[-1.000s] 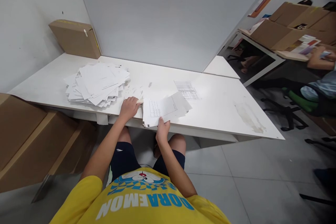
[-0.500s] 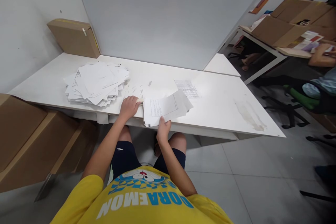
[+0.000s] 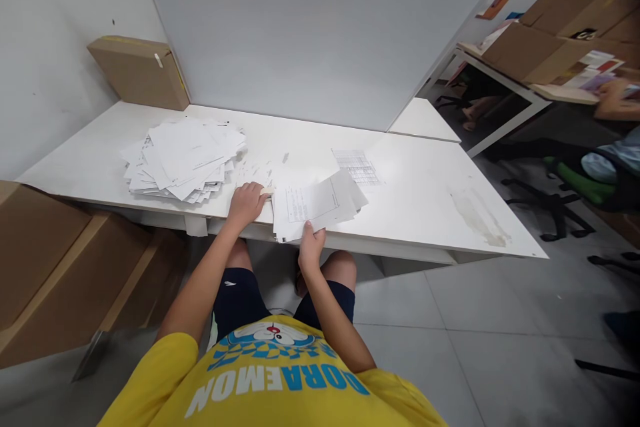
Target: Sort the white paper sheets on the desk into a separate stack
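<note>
My right hand (image 3: 313, 245) grips the near edge of a small bundle of printed paper sheets (image 3: 315, 203), thumb on top. The bundle lies fanned over the desk's front edge. To its left, my left hand (image 3: 247, 204) is closed on a small pale, stick-like piece (image 3: 267, 192), whose kind I cannot make out; its tip points at the bundle's left side. A large messy pile of paper sheets (image 3: 187, 157) lies beyond my left hand. Behind the bundle is a sheet with a printed grid (image 3: 357, 167), flat on the desk.
The white desk (image 3: 410, 193) has scuffed patches and a tall grey panel (image 3: 310, 33) behind it. A cardboard box (image 3: 135, 73) stands at the back left. Larger cardboard (image 3: 45, 267) is beside me at left. Another person's arm (image 3: 615, 100) is at a table on the right.
Both hands and the sheets stay nearly as they were. The view shifts very slightly; the other person's arm at right moves a little.
</note>
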Demonstrator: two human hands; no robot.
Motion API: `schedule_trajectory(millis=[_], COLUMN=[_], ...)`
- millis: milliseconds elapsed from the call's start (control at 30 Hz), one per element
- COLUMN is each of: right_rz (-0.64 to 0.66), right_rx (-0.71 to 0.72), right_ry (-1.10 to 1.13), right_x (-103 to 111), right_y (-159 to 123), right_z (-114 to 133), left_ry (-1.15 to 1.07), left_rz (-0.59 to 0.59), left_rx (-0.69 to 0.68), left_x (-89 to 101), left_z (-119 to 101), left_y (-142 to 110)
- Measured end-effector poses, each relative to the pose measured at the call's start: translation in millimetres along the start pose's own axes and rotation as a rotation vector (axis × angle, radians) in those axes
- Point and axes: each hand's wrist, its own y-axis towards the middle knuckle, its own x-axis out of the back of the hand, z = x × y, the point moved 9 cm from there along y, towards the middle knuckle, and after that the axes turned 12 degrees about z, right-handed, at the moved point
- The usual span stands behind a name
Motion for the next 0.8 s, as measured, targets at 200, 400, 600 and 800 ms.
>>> schedule_trajectory(millis=[200, 400, 600, 800], right_rz=[0.052, 0.060, 0.106, 0.024], right_rx=[-0.028, -0.050, -0.066, -0.023], right_ry=[0.090, 0.183, 0.284, 0.267], right_x=[-15, -20, -26, -3], right_y=[-5, -7, -2, 9], right_z=[-3, -9, -7, 14], left_ry=[0.002, -0.064, -0.052, -0.079], left_rz=[0.011, 0.028, 0.142, 0.081], left_rx=[0.011, -0.053, -0.132, -0.134], left_x=[-1.2, 0.8, -8.8, -5.9], left_z=[0, -3, -1, -1], left_y=[1, 2, 9, 5])
